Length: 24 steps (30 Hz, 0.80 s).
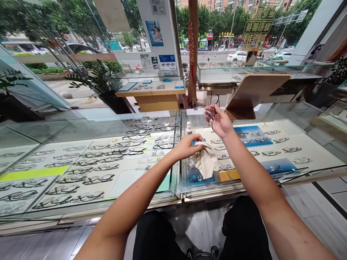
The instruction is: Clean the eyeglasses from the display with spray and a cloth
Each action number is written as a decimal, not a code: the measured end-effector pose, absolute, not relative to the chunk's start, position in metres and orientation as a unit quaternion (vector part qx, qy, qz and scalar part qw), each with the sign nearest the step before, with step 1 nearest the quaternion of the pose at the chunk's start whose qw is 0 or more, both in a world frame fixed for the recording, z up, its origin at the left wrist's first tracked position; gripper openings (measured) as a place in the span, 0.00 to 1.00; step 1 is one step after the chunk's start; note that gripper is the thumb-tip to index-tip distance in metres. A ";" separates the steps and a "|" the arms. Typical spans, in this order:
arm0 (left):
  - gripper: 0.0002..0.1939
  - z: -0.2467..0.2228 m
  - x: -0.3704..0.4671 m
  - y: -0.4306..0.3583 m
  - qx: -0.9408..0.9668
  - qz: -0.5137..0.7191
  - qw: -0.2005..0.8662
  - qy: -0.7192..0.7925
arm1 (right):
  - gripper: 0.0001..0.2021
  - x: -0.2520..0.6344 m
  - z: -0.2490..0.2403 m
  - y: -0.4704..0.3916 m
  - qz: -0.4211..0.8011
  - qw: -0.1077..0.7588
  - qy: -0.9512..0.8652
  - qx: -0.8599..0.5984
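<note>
Raised over the glass counter, my right hand (222, 123) pinches a pair of eyeglasses (209, 115) with a thin dark frame; one round lens faces me and the rest of the frame is partly hidden by the fingers. Lower and to the left, my left hand (189, 145) is closed on a beige cleaning cloth (205, 160) that hangs down above the counter. Just behind that hand a small white spray bottle (189, 128) stands on the glass. The cloth and the eyeglasses are apart.
Under the glass of the display counter (177, 191) lie several rows of eyeglasses. More eyeglasses (135, 131) sit at the back left. A brown-framed tilted mirror or stand (257, 92) rises at the back right. Behind are potted plants (99, 77) and a wooden post (193, 50).
</note>
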<state>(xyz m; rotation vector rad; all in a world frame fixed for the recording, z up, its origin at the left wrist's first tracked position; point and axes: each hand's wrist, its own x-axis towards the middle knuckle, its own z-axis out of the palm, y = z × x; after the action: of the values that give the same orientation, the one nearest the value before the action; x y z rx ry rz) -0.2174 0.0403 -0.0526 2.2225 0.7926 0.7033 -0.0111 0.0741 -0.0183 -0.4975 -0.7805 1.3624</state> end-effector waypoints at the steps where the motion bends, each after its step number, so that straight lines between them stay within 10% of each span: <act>1: 0.05 -0.049 -0.220 0.040 0.834 0.295 0.358 0.301 | 0.08 -0.011 -0.017 0.072 0.611 0.676 -0.351 -0.216; 15: 0.23 -0.011 -0.247 0.037 0.661 0.418 0.532 0.325 | 0.10 -0.024 -0.015 0.052 0.658 0.572 -0.446 -0.204; 24: 0.17 -0.003 -0.251 0.036 0.571 0.401 0.623 0.354 | 0.13 -0.035 -0.021 0.047 0.664 0.547 -0.480 -0.174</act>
<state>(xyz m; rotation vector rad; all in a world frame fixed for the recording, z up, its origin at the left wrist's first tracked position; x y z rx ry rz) -0.2514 0.0360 -0.0030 1.3105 0.8137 0.9211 -0.0352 0.0470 -0.0207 -0.4118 -1.1367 1.5730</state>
